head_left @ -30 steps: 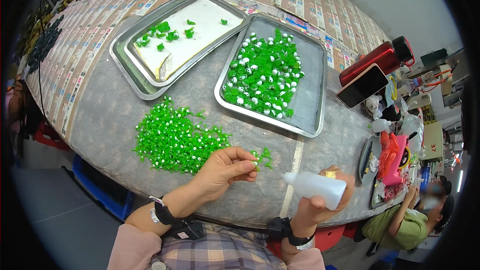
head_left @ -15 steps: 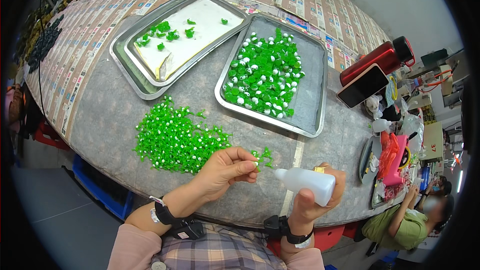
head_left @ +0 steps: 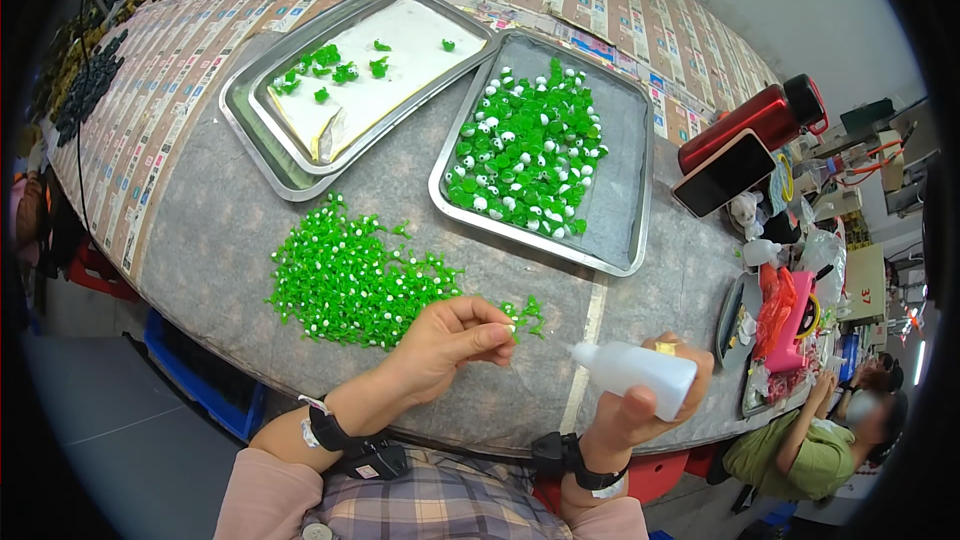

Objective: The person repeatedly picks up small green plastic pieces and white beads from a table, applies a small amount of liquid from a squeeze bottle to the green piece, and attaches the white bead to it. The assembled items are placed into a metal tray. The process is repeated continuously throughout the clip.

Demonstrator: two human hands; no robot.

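Observation:
My left hand [head_left: 452,342] pinches a small green plastic piece with a white part [head_left: 511,327] between thumb and fingertips. A little to its right, my right hand [head_left: 640,408] is wrapped round a white translucent squeeze bottle [head_left: 640,374]. The bottle lies tilted, its narrow nozzle pointing left toward the pinched piece without touching it. Just past my left fingertips lie a few loose green pieces [head_left: 533,316]. Left of that hand spreads a large pile of small green pieces with white spots [head_left: 350,275].
A metal tray [head_left: 645,202] holds many green-and-white eyed pieces [head_left: 530,155]. Left of it, stacked trays [head_left: 290,183] carry several green figures [head_left: 345,71] on white board. A red bottle [head_left: 740,130], a phone [head_left: 722,173] and a pink holder [head_left: 797,325] stand right. A co-worker [head_left: 800,450] sits lower right.
My right hand has drawn the squeeze bottle to the right and slightly nearer me, widening the gap to the pinched piece. My left hand has hardly moved.

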